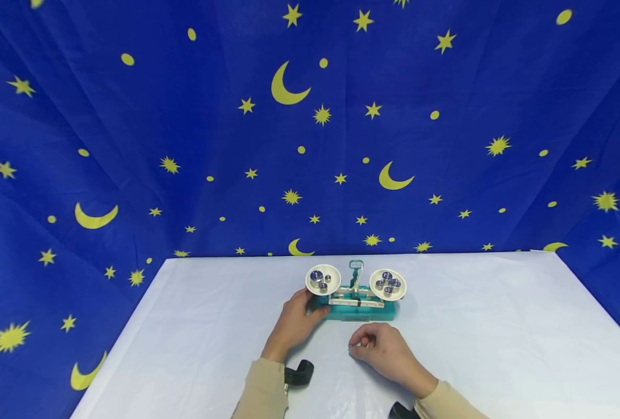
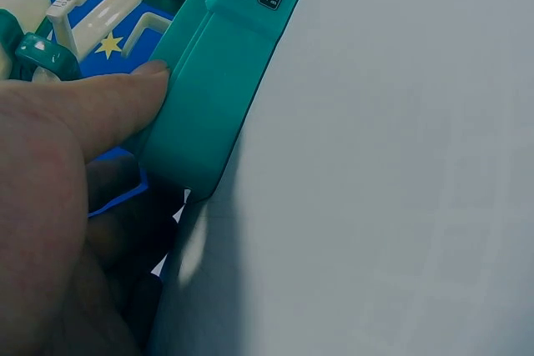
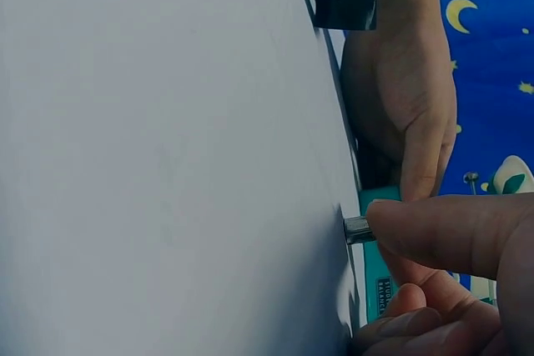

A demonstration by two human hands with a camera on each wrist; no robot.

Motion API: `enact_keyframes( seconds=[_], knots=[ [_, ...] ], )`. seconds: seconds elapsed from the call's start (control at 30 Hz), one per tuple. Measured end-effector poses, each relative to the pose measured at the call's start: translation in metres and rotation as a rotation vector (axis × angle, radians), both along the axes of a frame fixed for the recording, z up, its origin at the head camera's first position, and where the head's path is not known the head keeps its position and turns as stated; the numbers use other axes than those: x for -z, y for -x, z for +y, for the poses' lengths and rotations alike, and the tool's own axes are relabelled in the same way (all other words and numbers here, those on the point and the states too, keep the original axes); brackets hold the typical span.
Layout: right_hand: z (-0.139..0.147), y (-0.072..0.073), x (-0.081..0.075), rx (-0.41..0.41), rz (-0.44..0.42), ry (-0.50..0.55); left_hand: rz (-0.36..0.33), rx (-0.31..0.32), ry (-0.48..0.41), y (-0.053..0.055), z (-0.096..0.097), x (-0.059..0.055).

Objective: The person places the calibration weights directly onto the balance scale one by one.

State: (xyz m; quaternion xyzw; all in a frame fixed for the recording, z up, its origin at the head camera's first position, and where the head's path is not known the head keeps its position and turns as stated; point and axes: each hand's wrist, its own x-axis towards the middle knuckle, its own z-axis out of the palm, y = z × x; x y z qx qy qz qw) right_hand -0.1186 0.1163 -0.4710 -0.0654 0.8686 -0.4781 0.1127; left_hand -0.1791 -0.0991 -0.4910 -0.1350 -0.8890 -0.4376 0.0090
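Observation:
A teal balance scale [image 1: 359,313] with two white pans stands on the table. My left hand [image 1: 295,320] grips the left end of its base; in the left wrist view the thumb [image 2: 125,106] lies on the teal base [image 2: 209,97], with the other fingers in shadow below. Three metal weights, one larger, sit in the left pan [image 1: 332,272], and several small ones in the right pan [image 1: 400,276]. In front of the scale, my right hand [image 1: 385,349] pinches a small metal weight [image 3: 357,230] between thumb and finger, close over the table.
The white table [image 1: 498,337] runs back to a blue curtain [image 1: 341,134] with yellow moons and stars. A pointer post [image 1: 355,273] rises between the two pans. Black straps [image 1: 301,372] show near both wrists.

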Motion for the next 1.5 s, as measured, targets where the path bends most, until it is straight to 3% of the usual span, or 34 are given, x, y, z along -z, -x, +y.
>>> enact_keyframes(
  seconds=[0.8,1.5],
  knots=[
    [0.0,-0.001,-0.002,0.009,0.045,0.028,-0.015,-0.012,0.008,-0.001,0.0,0.0],
    [0.002,-0.006,-0.02,0.013,0.198,0.023,-0.004,-0.021,0.031,0.0,0.0,0.003]
  ],
)
